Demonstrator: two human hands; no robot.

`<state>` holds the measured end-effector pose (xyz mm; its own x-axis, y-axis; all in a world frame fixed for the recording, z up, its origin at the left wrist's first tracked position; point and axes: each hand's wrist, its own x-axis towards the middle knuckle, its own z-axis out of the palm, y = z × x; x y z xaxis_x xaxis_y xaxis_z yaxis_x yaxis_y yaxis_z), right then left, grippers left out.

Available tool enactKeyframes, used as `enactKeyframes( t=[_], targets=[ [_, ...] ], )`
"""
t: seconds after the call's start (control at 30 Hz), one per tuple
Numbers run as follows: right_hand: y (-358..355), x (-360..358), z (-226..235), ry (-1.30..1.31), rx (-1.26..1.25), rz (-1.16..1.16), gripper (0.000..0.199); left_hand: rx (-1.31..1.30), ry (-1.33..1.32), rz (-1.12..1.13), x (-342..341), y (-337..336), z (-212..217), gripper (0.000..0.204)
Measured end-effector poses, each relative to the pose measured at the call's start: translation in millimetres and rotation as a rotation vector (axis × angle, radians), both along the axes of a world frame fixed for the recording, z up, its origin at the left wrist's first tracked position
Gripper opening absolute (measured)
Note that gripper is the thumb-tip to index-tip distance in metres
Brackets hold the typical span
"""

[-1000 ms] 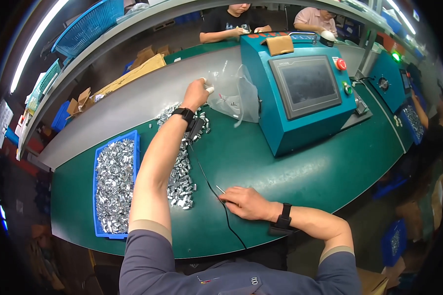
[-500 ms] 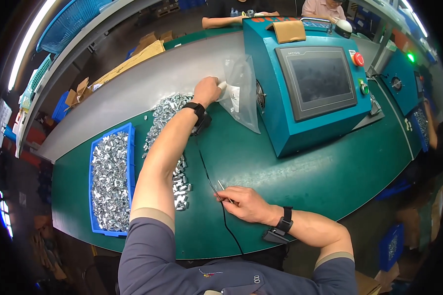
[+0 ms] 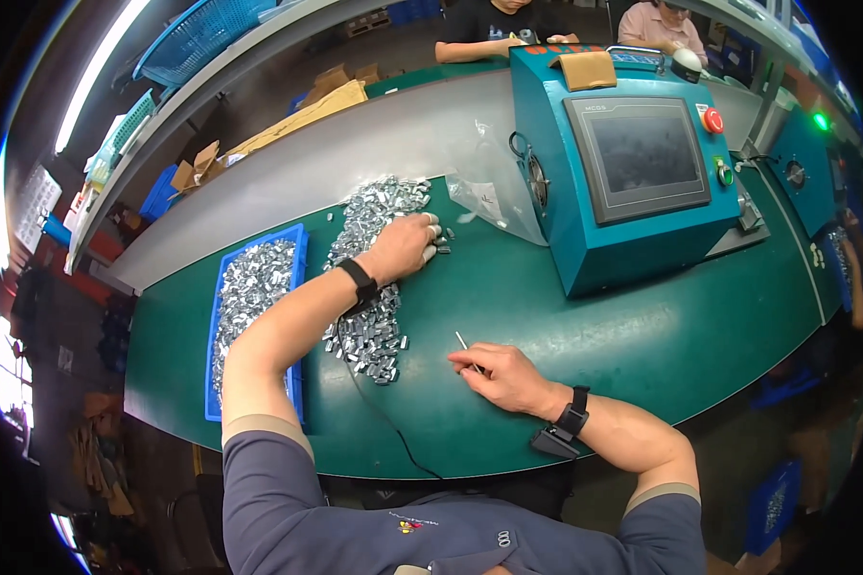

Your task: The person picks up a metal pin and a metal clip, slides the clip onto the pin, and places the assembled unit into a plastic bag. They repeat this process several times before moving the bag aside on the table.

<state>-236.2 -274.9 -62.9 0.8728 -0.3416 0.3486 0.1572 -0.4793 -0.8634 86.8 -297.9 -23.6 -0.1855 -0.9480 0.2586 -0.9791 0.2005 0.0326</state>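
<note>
Left hand: the left hand (image 3: 405, 247) lies palm down on the far end of the heap of small metal clips (image 3: 374, 259), fingers curled loosely over a few pieces; the grip is half-clenched, and whether any piece is actually caught I cannot tell.
Right hand: the right hand (image 3: 503, 376) rests on the green bench (image 3: 642, 335) near the body, its grip pinched on a thin metal pin (image 3: 464, 347) that sticks out toward the far left.
Clips: a long silvery strip of them runs from the far middle of the bench toward the near side, just right of the blue tray (image 3: 297, 251), which holds more of the same.
Handling: the clips look stiff, light one by one, smooth and likely slippery, so a scooping cupped hold from above should suit them better than a fingertip pinch; the pin looks rigid and slight, best held close to its near end.
Materials: bright stamped metal with sharp little edges, a matte rubbery mat, a hard plastic tray.
Nearby: a crinkled clear plastic bag (image 3: 494, 196) lies against the teal control box (image 3: 633, 172) on the far right; a black cable (image 3: 379, 412) trails from the left wrist strap (image 3: 360, 283).
</note>
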Motion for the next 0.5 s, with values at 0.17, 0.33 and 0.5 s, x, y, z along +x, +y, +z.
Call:
enactKeyframes(
  t=[0.17, 0.33, 0.5],
  targets=[
    [-4, -7, -1, 0.001, -0.002, -0.026, 0.023, 0.189, 0.064, 0.123, -22, -2, 17, 0.029],
    [14, 11, 11, -0.066, -0.016, 0.043, 0.023, -0.192, -0.153, 0.17, 88, -36, -4, 0.033],
    [1, 0, 0, -0.014, -0.016, -0.006, 0.024, 0.039, -0.054, 0.278, 50, -99, -14, 0.039]
  ],
)
